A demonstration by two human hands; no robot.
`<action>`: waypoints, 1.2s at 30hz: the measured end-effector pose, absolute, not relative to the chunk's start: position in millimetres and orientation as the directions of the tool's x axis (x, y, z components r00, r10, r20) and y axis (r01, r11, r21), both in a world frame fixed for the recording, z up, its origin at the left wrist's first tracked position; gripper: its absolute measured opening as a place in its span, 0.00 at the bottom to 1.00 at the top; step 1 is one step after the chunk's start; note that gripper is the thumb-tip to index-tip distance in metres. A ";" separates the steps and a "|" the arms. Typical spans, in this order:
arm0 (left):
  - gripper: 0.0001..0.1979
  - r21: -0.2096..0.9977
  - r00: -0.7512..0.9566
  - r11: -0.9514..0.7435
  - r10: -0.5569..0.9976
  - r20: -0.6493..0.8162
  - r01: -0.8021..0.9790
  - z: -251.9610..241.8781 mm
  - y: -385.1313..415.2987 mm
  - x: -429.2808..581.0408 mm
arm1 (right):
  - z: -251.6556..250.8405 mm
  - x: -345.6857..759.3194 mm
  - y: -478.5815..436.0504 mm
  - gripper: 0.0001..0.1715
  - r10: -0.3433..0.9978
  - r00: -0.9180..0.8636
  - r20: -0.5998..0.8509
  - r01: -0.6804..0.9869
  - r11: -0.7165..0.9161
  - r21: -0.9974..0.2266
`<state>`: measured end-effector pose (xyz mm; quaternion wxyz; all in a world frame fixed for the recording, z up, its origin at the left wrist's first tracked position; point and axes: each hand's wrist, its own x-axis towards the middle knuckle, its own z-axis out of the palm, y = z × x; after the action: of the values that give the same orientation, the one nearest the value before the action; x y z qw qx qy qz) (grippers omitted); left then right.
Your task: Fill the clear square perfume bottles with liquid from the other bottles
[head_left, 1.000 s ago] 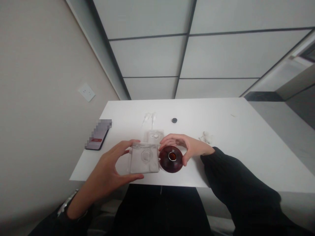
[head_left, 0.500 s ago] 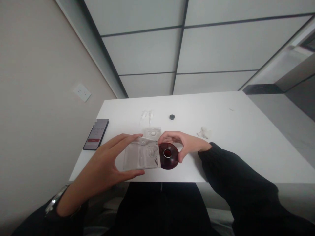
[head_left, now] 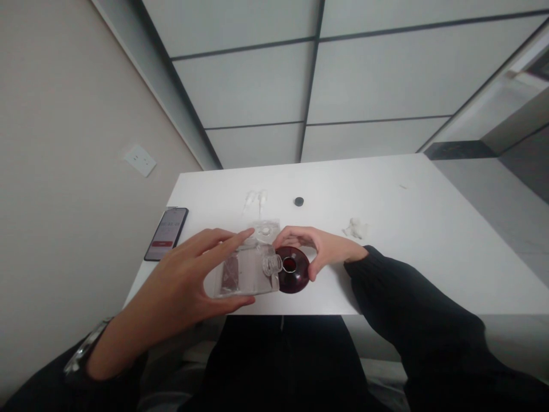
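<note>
Clear case (head_left: 245, 276) pinched by its edges in the half-open left hand (head_left: 189, 286), dark red disc (head_left: 295, 273) gripped at the rim by the curled right hand (head_left: 330, 249) just beside it, over the tabletop (head_left: 398, 269); probably best held edge-only, case kept steady.

Clear glossy plastic case (head_left: 246, 273), dark red translucent glossy disc (head_left: 295, 272), smooth matt white table (head_left: 386, 252).

White table (head_left: 386, 229) — beige wall (head_left: 64, 143), frosted panels (head_left: 377, 74)
</note>
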<state>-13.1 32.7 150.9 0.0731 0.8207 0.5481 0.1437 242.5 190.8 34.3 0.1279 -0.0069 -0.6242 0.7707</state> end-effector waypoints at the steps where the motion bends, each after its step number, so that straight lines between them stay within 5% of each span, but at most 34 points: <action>1: 0.41 0.271 0.355 -0.382 0.924 0.145 0.883 151.6 33.2 -13.2 | 34.3 242.5 190.9 0.43 0.203 -0.968 0.147 -0.186 -0.188 -0.964; 36: 0.38 0.076 0.445 -0.458 0.885 0.140 0.886 177.8 41.7 -3.7 | 36.3 241.8 190.1 0.42 0.206 -0.963 0.172 -0.209 -0.176 -0.962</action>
<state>-3.7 41.7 177.8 -0.0041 0.8500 0.5207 0.0796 241.8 190.1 36.3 0.1353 0.0015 -0.6275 0.7668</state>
